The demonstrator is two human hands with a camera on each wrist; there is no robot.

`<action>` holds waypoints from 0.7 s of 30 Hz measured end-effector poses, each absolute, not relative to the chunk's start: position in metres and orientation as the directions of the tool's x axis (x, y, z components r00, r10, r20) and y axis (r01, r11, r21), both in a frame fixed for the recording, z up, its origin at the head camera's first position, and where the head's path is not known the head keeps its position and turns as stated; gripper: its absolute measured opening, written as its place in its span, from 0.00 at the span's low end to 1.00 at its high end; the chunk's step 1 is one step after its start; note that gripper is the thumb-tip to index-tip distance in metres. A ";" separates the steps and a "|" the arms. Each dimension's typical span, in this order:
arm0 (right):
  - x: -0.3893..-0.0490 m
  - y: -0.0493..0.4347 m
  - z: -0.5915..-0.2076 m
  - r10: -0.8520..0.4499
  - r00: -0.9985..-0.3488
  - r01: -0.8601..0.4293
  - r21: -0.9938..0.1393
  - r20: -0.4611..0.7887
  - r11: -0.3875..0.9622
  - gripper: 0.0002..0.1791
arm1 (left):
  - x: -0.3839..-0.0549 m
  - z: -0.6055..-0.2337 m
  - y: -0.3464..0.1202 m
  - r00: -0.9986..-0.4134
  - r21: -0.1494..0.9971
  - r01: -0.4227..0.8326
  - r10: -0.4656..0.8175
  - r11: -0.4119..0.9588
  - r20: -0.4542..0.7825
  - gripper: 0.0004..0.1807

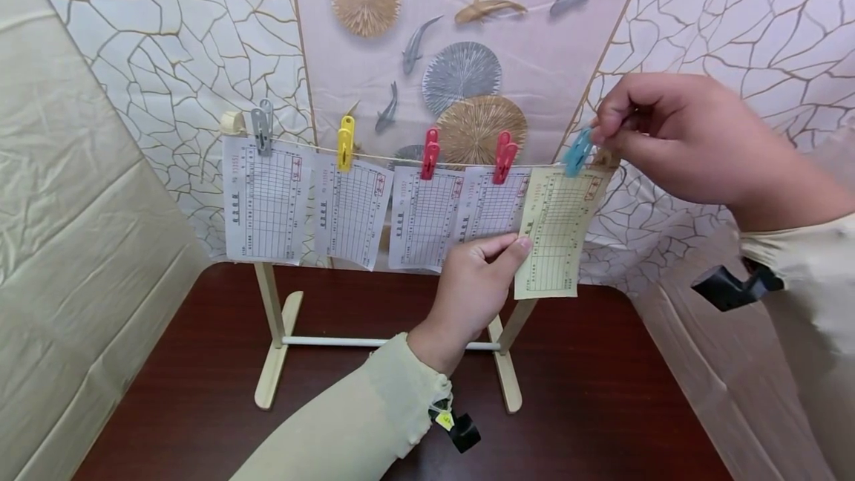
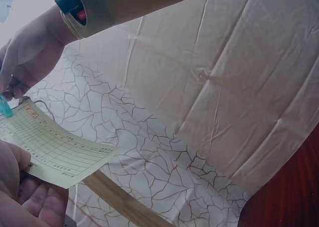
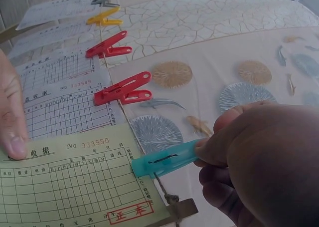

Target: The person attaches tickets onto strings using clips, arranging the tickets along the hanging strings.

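Note:
A yellow receipt slip (image 1: 557, 243) hangs at the right end of a string on a wooden stand. My left hand (image 1: 477, 280) pinches its left edge between thumb and fingers. At its top edge, my right hand (image 1: 675, 139) pinches the handles of a blue clothespin (image 1: 578, 152), whose tip overlaps both the slip and the string. In the right wrist view the blue clothespin (image 3: 164, 158) lies across the string beside the slip's red stamp. The left wrist view shows the yellow slip (image 2: 55, 144) slightly bowed above my left hand (image 2: 30, 192).
Several white slips (image 1: 263, 206) hang leftward along the string, under a grey clothespin (image 1: 263, 127), a yellow clothespin (image 1: 345, 143) and two red clothespins (image 1: 430, 154). The wooden stand's feet (image 1: 270, 377) and white crossbar (image 1: 334, 341) rest on a dark red table (image 1: 588, 392). Patterned cloth hangs behind.

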State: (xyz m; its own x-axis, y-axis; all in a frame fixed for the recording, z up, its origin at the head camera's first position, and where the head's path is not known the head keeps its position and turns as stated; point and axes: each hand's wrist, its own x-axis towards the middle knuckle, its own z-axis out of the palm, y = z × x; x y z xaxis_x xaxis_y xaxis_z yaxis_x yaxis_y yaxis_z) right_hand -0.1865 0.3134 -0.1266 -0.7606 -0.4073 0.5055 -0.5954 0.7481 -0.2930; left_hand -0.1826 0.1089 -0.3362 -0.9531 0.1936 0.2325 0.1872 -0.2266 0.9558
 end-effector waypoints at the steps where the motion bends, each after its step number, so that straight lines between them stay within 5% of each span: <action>1: -0.187 0.314 -0.127 -0.408 -0.763 -0.595 -0.297 0.502 0.747 0.09 | -0.182 -0.336 0.109 -0.954 0.956 0.183 0.195 -0.228 0.229 0.16; 21: -0.191 0.316 -0.129 -0.296 -0.884 -0.430 -0.381 0.361 0.818 0.06 | -0.186 -0.337 0.110 -0.953 0.954 0.199 0.183 -0.225 0.242 0.15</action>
State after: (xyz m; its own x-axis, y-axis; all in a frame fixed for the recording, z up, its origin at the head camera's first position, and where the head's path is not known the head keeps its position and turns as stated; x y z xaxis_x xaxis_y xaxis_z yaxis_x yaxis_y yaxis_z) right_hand -0.1909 0.3164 -0.1291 -0.8842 -0.2961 0.3614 -0.4300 0.8183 -0.3815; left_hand -0.1858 0.1096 -0.3368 -0.9529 0.1830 0.2417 0.1987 -0.2251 0.9538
